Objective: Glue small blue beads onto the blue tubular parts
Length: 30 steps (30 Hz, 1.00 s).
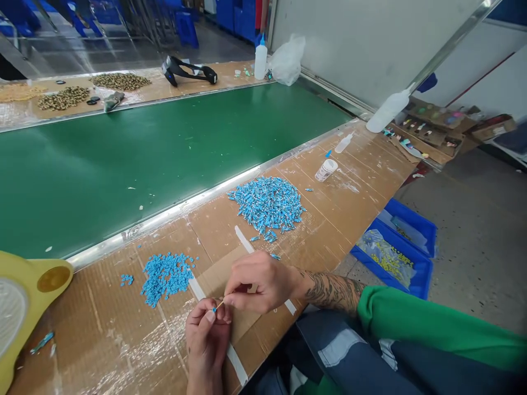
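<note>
Near the table's front edge, my left hand point(208, 329) pinches a tiny blue piece point(214, 310) between thumb and fingertips; its exact shape is too small to make out. My right hand point(259, 280) is closed on a thin wooden stick like a toothpick point(220, 304), its tip meeting the blue piece. Under both hands lies a cardboard sheet point(214, 270) held with white tape point(242, 239). Left of it is a heap of small blue ring-like pieces point(167, 277). Beyond my right hand spreads a larger pile of slim blue-and-silver pieces point(269, 203).
A green conveyor belt point(164, 148) runs behind the cardboard-covered table. To the right stand a small white cup point(326, 170) and a squeeze bottle point(389, 111). Blue bins point(395, 263) sit lower right. A yellow-framed object point(24, 307) is at the left edge.
</note>
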### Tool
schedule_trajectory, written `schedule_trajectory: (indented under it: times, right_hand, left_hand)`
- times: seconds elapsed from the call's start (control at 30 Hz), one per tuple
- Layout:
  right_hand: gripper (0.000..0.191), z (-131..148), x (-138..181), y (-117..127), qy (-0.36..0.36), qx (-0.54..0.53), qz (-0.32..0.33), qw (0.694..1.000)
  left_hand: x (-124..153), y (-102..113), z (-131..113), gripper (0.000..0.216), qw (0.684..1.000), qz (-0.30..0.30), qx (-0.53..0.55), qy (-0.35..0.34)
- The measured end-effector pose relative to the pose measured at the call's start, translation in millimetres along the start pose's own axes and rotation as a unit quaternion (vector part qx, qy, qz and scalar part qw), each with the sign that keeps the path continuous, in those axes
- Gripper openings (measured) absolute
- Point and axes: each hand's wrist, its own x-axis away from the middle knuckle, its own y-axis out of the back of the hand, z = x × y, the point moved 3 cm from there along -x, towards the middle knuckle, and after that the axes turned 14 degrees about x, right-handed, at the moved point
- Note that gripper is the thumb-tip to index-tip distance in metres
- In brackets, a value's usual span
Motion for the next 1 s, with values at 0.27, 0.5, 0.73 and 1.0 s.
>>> schedule_trajectory:
  times: [0.27, 0.5, 0.73, 1.0]
  right_hand:
    - [0.019, -1.2, 1.7, -3.8, 0.007, 0.003, 0.005, 1.0]
    - [0.02, -3.1, 4.1, -10.5, 0.008, 0.005, 0.011, 1.0]
    - [0.02, -0.6, 2.0, -3.6, 0.028, -0.002, -0.034, 0.999]
    - [0.023, -25.3, 26.8, 6.9, -0.037, 0.104, 0.018, 0.994]
  left_hand:
    - [0.3, 5.0, 1.4, 0.02, 1.0, -0.008, -0.005, 0.007]
    - [0.2, 2.2, 1.2, 0.019, 1.0, -0.001, -0.005, 0.009]
    - [1.1, 2.7, 1.8, 0.019, 1.0, 0.004, -0.001, 0.013]
    - [-0.1, -2.6, 0.5, 0.024, 1.0, -0.008, -0.008, 0.005]
